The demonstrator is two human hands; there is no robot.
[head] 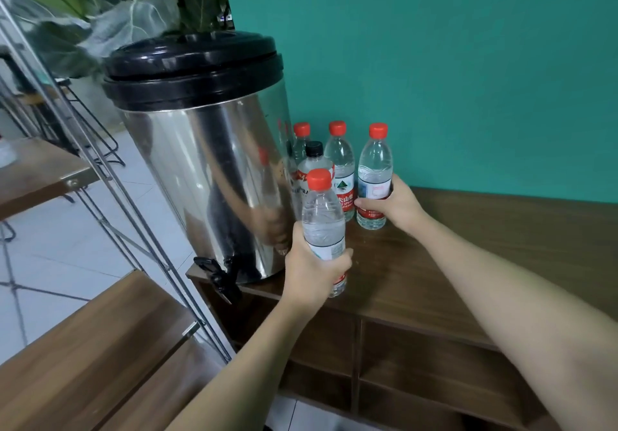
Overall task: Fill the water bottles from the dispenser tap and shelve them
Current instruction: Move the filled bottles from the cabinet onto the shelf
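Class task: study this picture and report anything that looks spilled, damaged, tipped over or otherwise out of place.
Nothing is spilled or tipped. One oddity: among the red-capped bottles beside the dispenser, one black-capped bottle stands out. The left hand and right hand each hold an upright, capped bottle.

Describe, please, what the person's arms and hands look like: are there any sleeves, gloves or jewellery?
Both forearms are bare as far as the picture shows: no sleeves in view. The left hand and the right hand wear no gloves, and no rings, watch or bracelets show.

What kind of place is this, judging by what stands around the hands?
Probably a café or office break corner: a steel water dispenser on a wooden cabinet, bar stools on tiled floor, and a large-leaved plant.
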